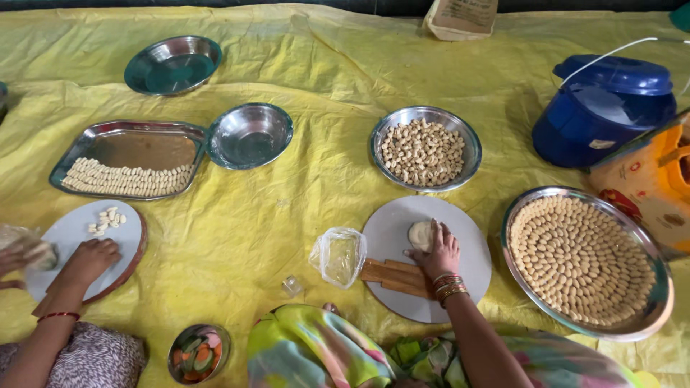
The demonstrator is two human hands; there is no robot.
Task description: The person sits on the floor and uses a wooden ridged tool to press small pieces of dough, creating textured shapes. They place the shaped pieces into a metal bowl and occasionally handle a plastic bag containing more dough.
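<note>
Item: my right hand point(440, 251) pressing flat, fingers together, on a pale dough lump point(419, 235) on the round grey board point(467, 237).
Surroundings: ridged wooden block point(392, 275) touching my wrist; clear plastic bag point(338, 256) just left; round steel bowl of shaped pieces point(425, 150) beyond; my left hand unseen.

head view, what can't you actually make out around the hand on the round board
- Left hand: not in the head view at all.
- Right hand: its palm covers part of the dough piece on the round board, so the dough's full shape is hidden.
- Wooden tool: the wrist covers its right end.
- Plastic bag: contents unclear through the crumpled film.
- Small clear object: too small to identify.
- Blue container: lid shut, inside hidden.
</note>
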